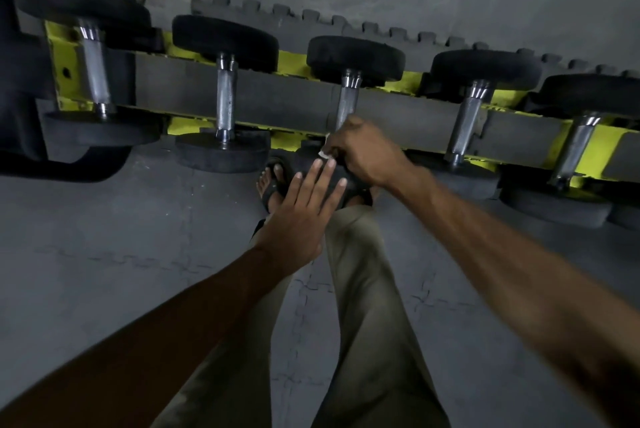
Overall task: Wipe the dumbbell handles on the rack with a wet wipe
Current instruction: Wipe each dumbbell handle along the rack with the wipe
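The fingers of the right hand are curled round the near end of the middle dumbbell handle and pinch a small white wet wipe against it, only a scrap of which shows at the knuckles; the fingers of the left hand are straight and released, laid flat on the black near weight of that same dumbbell. Around them, the grey floor of interlocking mats fills most of the view. Across it runs the yellow rack with its grey padded rail, holding five dumbbells side by side, their knurled steel handles lying across the rail between black round weights. The largest dumbbell sits at the far left, the next one just left of the hands, and two more to the right. Below the hands, khaki trousers lead to a foot in a black sandal, which stands close under the rack and is partly covered by the left hand.
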